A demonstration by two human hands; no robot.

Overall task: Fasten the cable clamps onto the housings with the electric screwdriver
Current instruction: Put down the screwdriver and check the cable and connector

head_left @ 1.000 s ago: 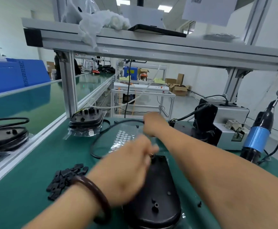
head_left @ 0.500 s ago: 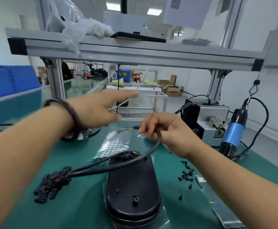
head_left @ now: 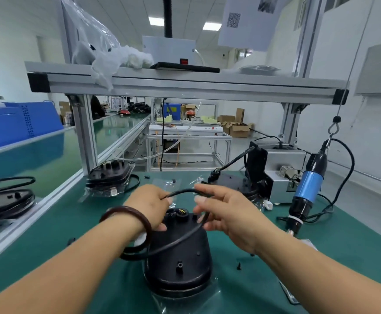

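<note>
Two hands over black housing (head_left: 178, 252), left hand (head_left: 149, 206) & right hand (head_left: 228, 214) each pinching black cable (head_left: 182, 191) above it

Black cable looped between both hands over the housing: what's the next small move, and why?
Probably lay the black rubber cable down beside the wire opening at the far end of the black plastic housing. Both the left hand and right hand pinch it in the air, and the blue electric screwdriver hangs untouched, so no clamping can begin.

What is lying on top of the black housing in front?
A black cable loops across the housing, held by both hands. Left hand covers part of its far end.
</note>
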